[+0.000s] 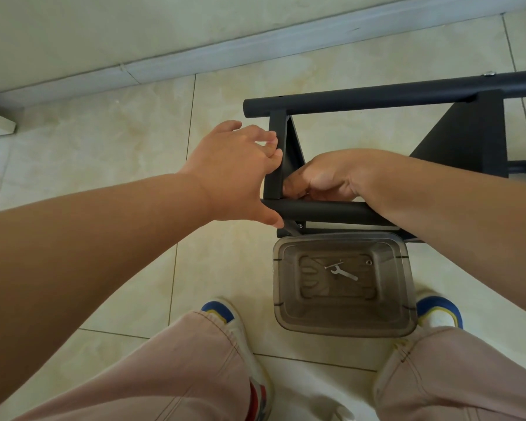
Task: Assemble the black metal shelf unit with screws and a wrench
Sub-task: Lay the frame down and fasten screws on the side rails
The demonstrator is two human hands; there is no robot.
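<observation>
Head view: shelf unit [407, 98] lengthwise left-right.

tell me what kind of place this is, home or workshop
Probably a room in a home, not a workshop. The shelf frame lies on a glossy tiled floor by a plain wall with a skirting board, and the only tools are a wrench in a plastic tub.

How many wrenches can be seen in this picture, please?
1. The wrench lies on the bottom of the clear plastic bin, beside a screw. Another could be hidden under the right hand.
</observation>
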